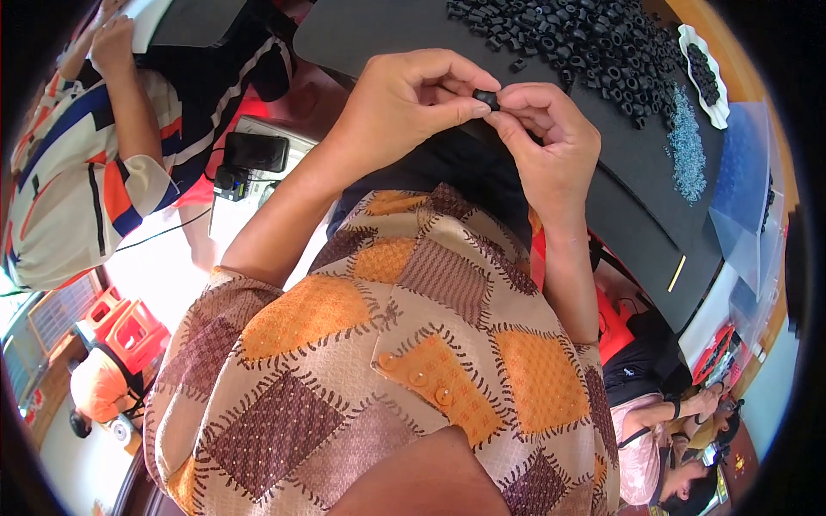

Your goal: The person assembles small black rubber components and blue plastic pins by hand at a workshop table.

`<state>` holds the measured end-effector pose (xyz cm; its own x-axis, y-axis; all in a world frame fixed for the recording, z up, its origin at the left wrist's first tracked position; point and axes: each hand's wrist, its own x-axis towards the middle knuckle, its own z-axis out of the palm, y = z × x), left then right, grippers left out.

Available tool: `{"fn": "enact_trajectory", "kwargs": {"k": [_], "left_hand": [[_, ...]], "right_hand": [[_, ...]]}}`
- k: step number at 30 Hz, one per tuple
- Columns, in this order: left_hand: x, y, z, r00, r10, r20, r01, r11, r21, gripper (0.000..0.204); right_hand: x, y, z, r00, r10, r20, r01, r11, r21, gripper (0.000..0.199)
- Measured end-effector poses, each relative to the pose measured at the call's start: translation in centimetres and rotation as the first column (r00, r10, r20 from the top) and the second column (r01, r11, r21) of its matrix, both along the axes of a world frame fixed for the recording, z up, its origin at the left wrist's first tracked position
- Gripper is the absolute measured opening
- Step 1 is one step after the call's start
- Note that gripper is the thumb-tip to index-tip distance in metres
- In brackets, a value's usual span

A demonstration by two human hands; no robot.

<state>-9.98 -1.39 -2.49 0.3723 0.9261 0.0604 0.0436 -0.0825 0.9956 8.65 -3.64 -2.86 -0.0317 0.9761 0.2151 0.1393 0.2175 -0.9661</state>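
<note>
At the far left, a co-worker in a white, navy and orange patterned shirt [73, 198] sits with a forearm raised, above bright red plastic stools [138, 335] that stand farther back. Next comes a flat black rectangular phone [256, 152], with a small black boxy device [231, 182] just beside it. The person's left hand [400, 95] pinches a small, rounded black piece [486, 99] between thumb and fingers; the piece is between the two hands, near the table's edge. The right hand [555, 133] meets it from the other side, thumb and fingertips drawn together at the piece, other fingers curled. Beyond, a heap of small black hollow pieces [594, 56] covers part of the dark grey tabletop [654, 172]. Farther right lie a thin black rod [632, 196], a short yellow stick [677, 273], pale blue translucent beads [687, 155] and a white scalloped dish [721, 113] holding small black bits.
</note>
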Motion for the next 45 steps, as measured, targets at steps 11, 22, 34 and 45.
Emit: {"fn": "enact_trajectory", "kwargs": {"k": [11,22,34,45], "left_hand": [[0.1,0.0,-0.2,0.955,0.112,-0.276,-0.014,0.942,0.335,0.020],[0.7,-0.3,-0.2,0.941,0.128,-0.314,-0.003,0.929,0.371,0.023],[0.6,0.0,-1.4,0.904,0.262,-0.338,-0.027,0.825,0.565,0.016],[0.1,0.8,-1.7,0.887,0.301,-0.350,-0.037,0.803,0.595,0.013]], "right_hand": [[-1.1,-0.4,1.5,0.929,-0.057,0.365,0.048,0.998,0.034,0.019],[-0.6,-0.2,2.0,0.952,-0.001,0.307,0.040,0.992,-0.119,0.009],[0.9,1.9,2.2,0.711,0.372,-0.597,-0.219,0.924,0.314,0.015],[-1.3,2.6,3.0,0.895,0.408,0.184,-0.429,0.898,0.100,0.020]]}}
